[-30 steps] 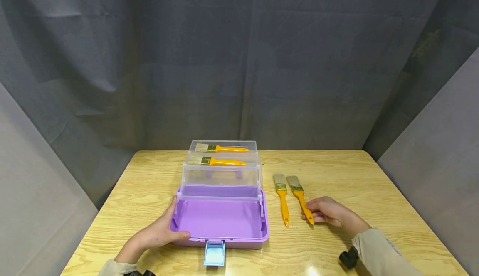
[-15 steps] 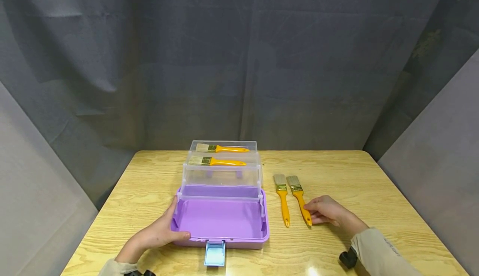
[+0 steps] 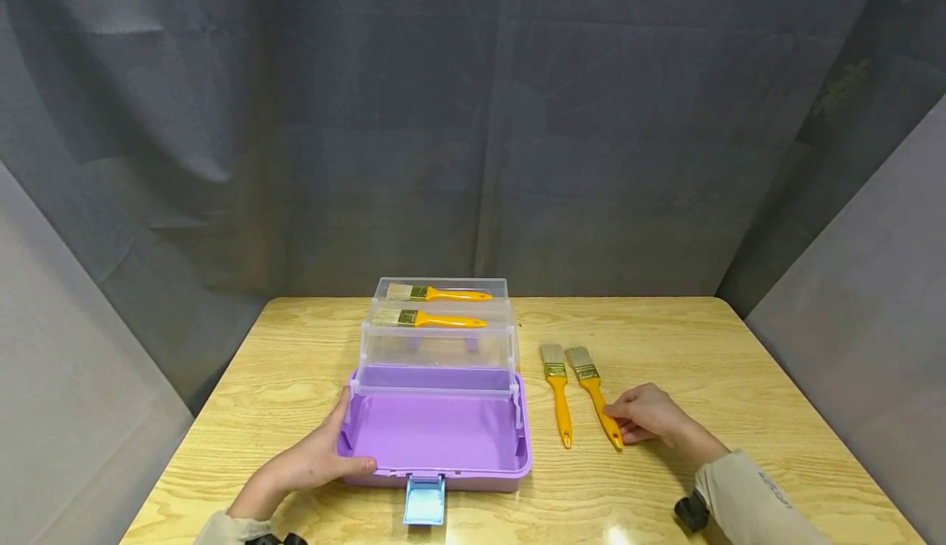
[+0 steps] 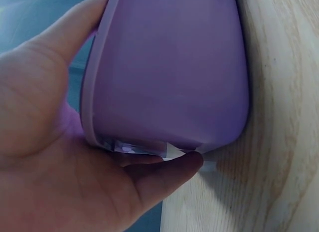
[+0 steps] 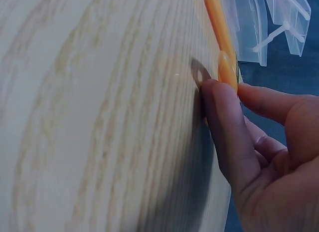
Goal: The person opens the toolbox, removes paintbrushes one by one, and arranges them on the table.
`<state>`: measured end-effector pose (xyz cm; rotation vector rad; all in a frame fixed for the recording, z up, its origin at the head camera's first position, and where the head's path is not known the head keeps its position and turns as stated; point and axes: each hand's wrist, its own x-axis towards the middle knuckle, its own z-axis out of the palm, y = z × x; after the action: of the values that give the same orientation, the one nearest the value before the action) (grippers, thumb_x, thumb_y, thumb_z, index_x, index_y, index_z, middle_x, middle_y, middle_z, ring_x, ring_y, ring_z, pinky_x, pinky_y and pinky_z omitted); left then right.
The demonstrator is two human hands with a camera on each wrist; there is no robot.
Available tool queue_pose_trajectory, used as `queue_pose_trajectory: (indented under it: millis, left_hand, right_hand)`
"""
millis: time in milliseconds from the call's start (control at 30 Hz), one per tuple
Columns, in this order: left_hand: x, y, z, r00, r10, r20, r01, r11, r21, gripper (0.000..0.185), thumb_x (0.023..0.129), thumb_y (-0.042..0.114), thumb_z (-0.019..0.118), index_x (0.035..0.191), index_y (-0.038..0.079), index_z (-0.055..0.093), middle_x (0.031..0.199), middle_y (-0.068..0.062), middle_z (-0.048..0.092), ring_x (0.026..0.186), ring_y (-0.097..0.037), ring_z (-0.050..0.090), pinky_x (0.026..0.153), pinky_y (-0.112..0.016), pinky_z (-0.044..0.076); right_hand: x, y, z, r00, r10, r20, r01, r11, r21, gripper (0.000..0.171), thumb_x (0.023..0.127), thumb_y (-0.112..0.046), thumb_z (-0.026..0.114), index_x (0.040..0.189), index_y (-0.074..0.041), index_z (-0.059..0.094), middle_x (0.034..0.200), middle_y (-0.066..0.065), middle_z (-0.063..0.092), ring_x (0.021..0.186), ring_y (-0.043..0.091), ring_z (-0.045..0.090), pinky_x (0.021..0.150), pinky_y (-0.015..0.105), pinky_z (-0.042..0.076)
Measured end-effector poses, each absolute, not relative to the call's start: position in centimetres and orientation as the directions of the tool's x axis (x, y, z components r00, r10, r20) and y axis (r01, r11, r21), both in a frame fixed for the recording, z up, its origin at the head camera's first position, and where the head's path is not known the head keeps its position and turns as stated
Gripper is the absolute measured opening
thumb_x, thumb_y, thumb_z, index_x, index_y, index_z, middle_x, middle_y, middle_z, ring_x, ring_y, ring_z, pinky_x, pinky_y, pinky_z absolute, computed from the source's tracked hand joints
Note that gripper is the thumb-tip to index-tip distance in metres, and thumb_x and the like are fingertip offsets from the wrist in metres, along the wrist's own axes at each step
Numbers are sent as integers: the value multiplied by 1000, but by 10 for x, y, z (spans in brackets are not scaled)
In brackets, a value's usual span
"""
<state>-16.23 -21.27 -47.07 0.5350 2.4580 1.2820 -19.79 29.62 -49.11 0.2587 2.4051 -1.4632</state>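
Note:
A purple toolbox (image 3: 436, 434) with clear fold-out trays (image 3: 436, 348) stands open on the table. My left hand (image 3: 314, 451) grips its left end, thumb over the front rim and fingers reaching round the back; the left wrist view shows the box wall (image 4: 169, 67) between them. To the right lie two flat paintbrushes with yellow handles. My right hand (image 3: 650, 415) pinches the handle of the right-hand paintbrush (image 3: 594, 393) between thumb and fingers, near its end. In the right wrist view the handle's tip (image 5: 228, 70) shows at the fingertips. The other paintbrush (image 3: 557, 397) lies just left of it.
Two more paintbrushes lie across the upper trays, one (image 3: 439, 293) in the top tray and one (image 3: 429, 319) below it. A light blue latch (image 3: 424, 501) hangs at the box front. Dark cloth (image 3: 473, 135) hangs behind the wooden table (image 3: 702, 340); pale panels stand at both sides.
The held paintbrush's handle end swung slightly left, then back right, with my right hand shifting along. My left hand and the toolbox have stayed put.

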Motion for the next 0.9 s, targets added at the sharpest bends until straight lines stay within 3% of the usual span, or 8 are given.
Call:
queue_pose_trajectory:
  millis: [700,900]
  left_hand:
    - [-162,-212,-469,-886,442,-139,151,559,815,121,79,35,76,146,-3,-17,151,-29,-15,137,-46,-4,108,-58,5]
    - [-163,-212,-470,-890,446,-94,186,545,818,124,76,35,78,146,-3,-16,151,-31,-11,137,-48,-2,107,-60,7]
  right_hand:
    - [-195,296,-488,-949,7,-316,273,519,-810,18,87,-12,68,84,5,67,64,10,64,53,16,63,51,32,55]
    - [-199,292,-473,-986,-67,-152,78,621,-780,17,88,-13,66,87,4,70,68,11,66,60,24,64,56,37,56]
